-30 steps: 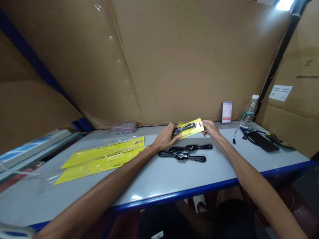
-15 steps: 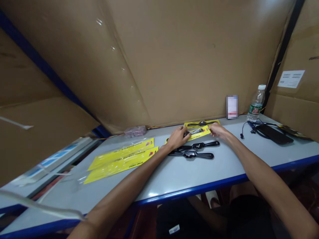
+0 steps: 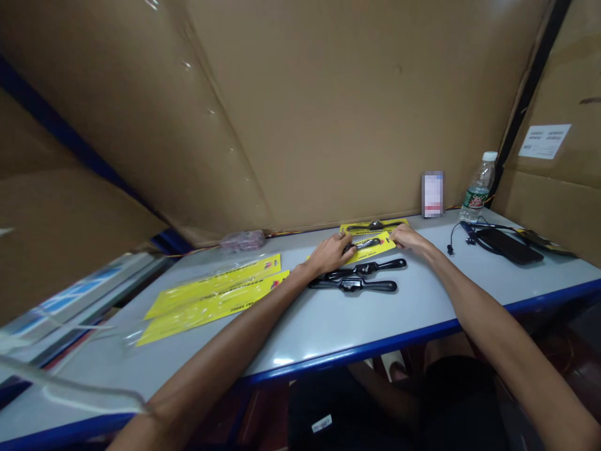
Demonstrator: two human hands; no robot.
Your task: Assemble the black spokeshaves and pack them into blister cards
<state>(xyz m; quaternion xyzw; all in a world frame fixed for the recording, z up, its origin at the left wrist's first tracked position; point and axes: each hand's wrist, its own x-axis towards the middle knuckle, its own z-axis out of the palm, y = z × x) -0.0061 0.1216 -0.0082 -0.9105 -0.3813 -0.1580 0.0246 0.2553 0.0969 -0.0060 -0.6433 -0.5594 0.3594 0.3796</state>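
My left hand [image 3: 331, 252] rests over a yellow backing card [image 3: 370, 249], its fingers curled onto the black spokeshave [image 3: 370, 243] lying on that card. The card's right end is pinched by my right hand [image 3: 409, 238], fingers closed. Just behind is another spokeshave [image 3: 375, 225] on its own yellow card [image 3: 348, 229]. In front of my left hand, two bare black spokeshaves lie side by side, a farther one [image 3: 394, 264] and a nearer one [image 3: 380, 286]. My left wrist and forearm cover part of their left ends.
Two yellow cards in clear plastic sleeves, a far one [image 3: 211, 285] and a near one [image 3: 206, 313], lie left of my forearm. A pink packet [image 3: 243, 240] sits at the back. Rightward stand a propped phone [image 3: 432, 195] and a bottle [image 3: 476, 195], beside a dark phone [image 3: 509, 245] and earphones [image 3: 451, 248].
My view has turned slightly, so everything sits a little further left and higher. Both hands keep nearly the same places on the card and spokeshave.
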